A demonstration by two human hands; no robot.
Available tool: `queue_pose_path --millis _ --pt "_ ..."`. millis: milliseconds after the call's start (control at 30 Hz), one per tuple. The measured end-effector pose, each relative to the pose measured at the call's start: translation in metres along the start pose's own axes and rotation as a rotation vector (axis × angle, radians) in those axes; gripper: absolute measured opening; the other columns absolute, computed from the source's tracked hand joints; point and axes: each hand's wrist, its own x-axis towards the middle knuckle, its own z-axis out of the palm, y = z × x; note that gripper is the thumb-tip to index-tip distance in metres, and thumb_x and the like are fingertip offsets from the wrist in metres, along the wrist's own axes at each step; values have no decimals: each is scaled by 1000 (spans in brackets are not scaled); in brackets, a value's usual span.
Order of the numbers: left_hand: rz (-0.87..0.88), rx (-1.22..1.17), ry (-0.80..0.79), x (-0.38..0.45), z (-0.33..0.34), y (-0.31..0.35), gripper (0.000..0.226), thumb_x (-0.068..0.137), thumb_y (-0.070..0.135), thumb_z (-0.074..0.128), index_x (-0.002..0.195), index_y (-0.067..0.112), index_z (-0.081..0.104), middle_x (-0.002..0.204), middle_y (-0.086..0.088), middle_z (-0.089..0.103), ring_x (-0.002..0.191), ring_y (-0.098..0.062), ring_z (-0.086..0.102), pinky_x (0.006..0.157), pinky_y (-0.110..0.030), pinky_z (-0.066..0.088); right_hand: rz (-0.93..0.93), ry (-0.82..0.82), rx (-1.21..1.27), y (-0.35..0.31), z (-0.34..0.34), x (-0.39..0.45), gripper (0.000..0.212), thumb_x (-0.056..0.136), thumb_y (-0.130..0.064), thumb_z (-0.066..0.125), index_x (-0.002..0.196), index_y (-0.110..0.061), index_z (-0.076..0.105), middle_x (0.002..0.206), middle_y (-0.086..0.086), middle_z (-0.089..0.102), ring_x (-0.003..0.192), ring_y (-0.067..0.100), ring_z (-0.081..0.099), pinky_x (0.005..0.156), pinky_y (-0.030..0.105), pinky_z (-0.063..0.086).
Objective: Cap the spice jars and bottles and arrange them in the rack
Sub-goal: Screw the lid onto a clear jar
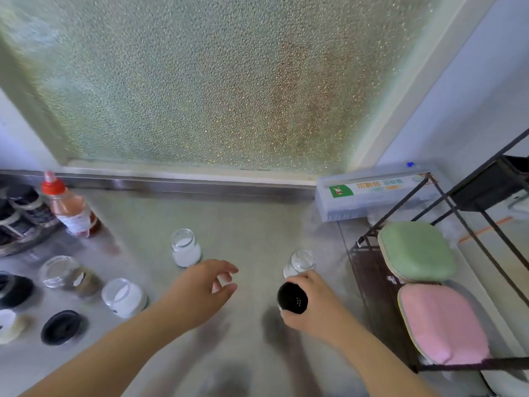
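Your right hand (312, 303) grips a black-capped jar (292, 298) from the side, its perforated lid facing up, while your left hand (200, 290) hovers above the counter (252, 224) with fingers loosely spread, holding nothing. Just behind your right hand stands an uncapped jar (300, 263); another open jar of white powder (185, 247) stands mid-counter. Toward the left edge sit two more open jars (124, 298), a loose black lid (62, 326) and a red-capped bottle (70, 207). At the right edge, the black wire rack (400, 204) holds what look like green and pink pads.

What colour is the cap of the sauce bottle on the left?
Red, on the bottle; the head view shows it.
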Motion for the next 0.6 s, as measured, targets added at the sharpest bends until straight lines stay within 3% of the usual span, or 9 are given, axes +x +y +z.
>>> queue_pose_path --millis 133,233,300,400,533,600 --pt "-80 3 89 -22 -24 -22 20 82 21 61 102 25 62 81 20 56 83 10 49 67 -6 39 -75 -37 22 -33 14 18 61 67 -43 66 123 -25 53 111 -11 50 97 -4 48 80 -6 28" --pt "-138 18 130 -40 -41 -39 21 82 22 60 103 25 61 84 19 57 91 6 46 67 -4 39 -133 -61 38 -55 32 29 77 56 -54 59 127 -26 52 115 -11 55 104 -2 52 91 6 36" --pt "-164 19 133 -50 -51 -48 22 83 23 59 105 26 60 88 17 58 94 5 45 69 -6 40 -170 -60 62 -70 41 35 74 56 -48 65 126 -27 52 113 -15 54 104 -3 52 94 8 38" --pt "-195 30 149 -64 -67 -59 22 85 26 57 106 31 58 90 19 58 95 7 44 67 -5 40 -199 -94 80 -89 50 43 67 61 -36 75 122 -31 49 108 -20 53 100 -2 54 84 -2 34" --pt "-241 28 207 -82 -85 -74 22 84 26 58 105 31 59 83 23 56 90 9 47 67 -6 40 -188 -112 121 -108 59 55 51 61 -33 78 102 -32 48 101 -14 59 94 2 57 79 10 42" --pt "-268 22 236 -89 -92 -83 23 83 24 61 105 28 61 79 24 55 84 13 49 67 -7 39 -212 -102 128 -119 64 61 50 61 -30 79 101 -30 48 100 -11 57 92 0 56 80 8 40"
